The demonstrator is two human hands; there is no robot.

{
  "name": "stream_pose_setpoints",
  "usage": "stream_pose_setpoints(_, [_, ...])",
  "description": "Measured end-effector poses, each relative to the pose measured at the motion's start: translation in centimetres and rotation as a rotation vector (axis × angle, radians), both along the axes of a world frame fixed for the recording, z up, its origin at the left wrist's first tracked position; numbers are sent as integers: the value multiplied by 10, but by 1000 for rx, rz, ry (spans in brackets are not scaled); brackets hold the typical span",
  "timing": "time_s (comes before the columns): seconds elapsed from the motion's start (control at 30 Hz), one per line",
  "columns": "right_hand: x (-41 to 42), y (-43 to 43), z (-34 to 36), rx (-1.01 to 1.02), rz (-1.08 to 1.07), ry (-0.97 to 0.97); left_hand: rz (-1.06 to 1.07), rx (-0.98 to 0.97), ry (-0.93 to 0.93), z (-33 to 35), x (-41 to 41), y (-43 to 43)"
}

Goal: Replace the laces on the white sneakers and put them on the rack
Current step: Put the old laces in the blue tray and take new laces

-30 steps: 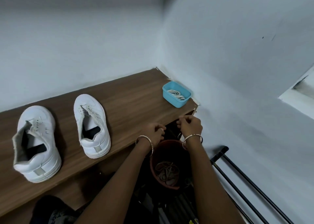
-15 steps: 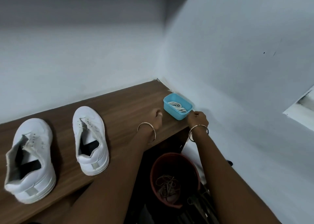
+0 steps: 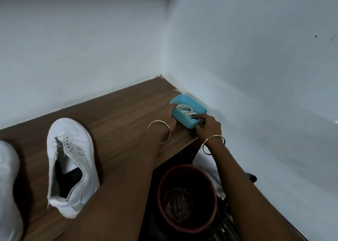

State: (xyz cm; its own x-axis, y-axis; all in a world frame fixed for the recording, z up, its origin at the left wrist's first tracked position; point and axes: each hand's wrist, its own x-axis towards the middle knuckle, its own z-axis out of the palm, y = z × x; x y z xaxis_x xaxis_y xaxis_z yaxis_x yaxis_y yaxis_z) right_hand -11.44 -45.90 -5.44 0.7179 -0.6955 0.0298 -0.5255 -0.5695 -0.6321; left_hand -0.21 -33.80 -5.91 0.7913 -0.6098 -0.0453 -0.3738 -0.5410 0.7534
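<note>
Hands now at tub: L on rim, R among laces; grips unclear.

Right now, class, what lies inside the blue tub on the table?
A coil of white laces lies in the blue tub. Fingers of the right hand reach in over its near end, hiding that part; the floor beneath the laces cannot be seen.

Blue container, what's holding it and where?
Left hand touches the blue container at its left wall. Right hand reaches inside onto the white laces; whether it pinches them cannot be told.
</note>
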Motion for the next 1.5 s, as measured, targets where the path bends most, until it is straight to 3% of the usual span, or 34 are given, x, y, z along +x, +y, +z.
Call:
stream_pose_setpoints(0.23, [-2,27,11,-99,37,-99,81,-38,-30,21,-10,26])
stream_pose_setpoints(0.6, [-29,161,28,-33,185,-192,327,-60,-5,44,-44,161])
stream_pose_setpoints(0.8, [-50,217,8,-33,184,-97,374,82,129,41,-65,204])
stream_pose_setpoints(1.1, [-51,235,1,-190,178,68,346,139,168,55,-70,214])
stream_pose_setpoints(1.2, [-50,232,5,-254,212,92,369,99,151,58,-65,221])
stream_pose_setpoints(1.37, [-31,214,31,-69,249,-102,445,-68,81,70,-53,238])
stream_pose_setpoints(1.5, [5,205,45,-85,317,-69,477,-176,39,72,-46,249])
